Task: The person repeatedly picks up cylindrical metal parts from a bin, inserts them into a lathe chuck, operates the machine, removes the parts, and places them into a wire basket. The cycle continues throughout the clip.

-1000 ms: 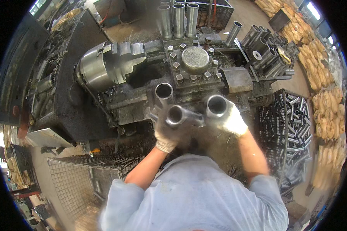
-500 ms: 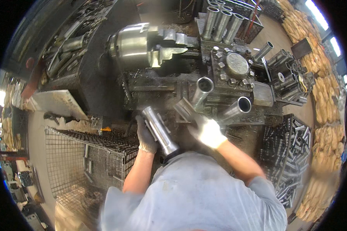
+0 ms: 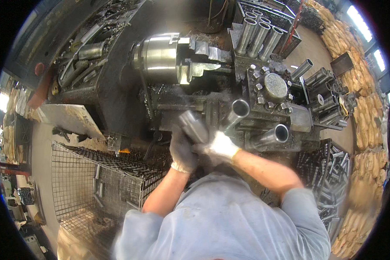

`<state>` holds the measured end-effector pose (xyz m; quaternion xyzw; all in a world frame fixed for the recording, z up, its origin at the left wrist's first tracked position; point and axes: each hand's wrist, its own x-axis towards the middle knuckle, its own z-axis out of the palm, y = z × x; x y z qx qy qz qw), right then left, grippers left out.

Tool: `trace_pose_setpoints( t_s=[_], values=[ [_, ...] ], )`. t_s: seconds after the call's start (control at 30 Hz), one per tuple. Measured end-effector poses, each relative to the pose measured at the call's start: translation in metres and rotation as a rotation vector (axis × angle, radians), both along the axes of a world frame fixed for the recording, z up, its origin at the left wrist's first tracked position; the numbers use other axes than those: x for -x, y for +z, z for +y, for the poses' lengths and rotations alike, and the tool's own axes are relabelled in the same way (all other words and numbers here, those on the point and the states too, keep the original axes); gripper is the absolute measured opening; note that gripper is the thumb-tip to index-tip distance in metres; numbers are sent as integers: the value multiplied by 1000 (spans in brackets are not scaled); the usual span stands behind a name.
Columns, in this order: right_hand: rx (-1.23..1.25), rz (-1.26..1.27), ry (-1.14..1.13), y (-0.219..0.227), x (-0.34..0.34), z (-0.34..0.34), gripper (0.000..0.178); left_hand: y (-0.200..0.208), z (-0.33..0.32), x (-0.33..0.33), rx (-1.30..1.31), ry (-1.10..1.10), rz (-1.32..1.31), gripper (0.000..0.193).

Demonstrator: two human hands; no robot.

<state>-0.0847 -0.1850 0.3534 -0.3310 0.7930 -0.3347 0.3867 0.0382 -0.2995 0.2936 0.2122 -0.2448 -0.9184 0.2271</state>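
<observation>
A shiny metal tube, smeared by motion, slants in front of me with its upper end toward the lathe. My left hand, in a dark grey glove, is wrapped round its side. At its lower end my right hand, in a whitish glove, closes against it with bent fingers; the fingertips are partly hidden. Just beyond the right hand an open-ended tube leans on the machine, and another tube lies tilted farther right. Above them sits the lathe chuck with stepped jaws.
The bolted tool post stands right of the chuck, with several upright tubes behind it. More tubes cluster at the right. A wire cage is at the lower left; a bin of metal pieces is at the lower right.
My hands have come together. The left hand has moved right and up with the tube; the right hand has met its lower end. A flat metal piece seen earlier by the right hand no longer shows.
</observation>
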Motion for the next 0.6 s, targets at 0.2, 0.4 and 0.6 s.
trace_pose_setpoints(
  t_s=[0.2,0.4,0.6],
  values=[
    [63,-139,126,73,21,38,78,-43,-33,40,355,-304,-275,67],
    [403,925,350,179,145,36,84,-65,-59,146,1431,-441,-1010,47],
    [-390,1315,581,130,295,-43,41,-59,-58,28,1222,-7,-639,39]
  ],
)
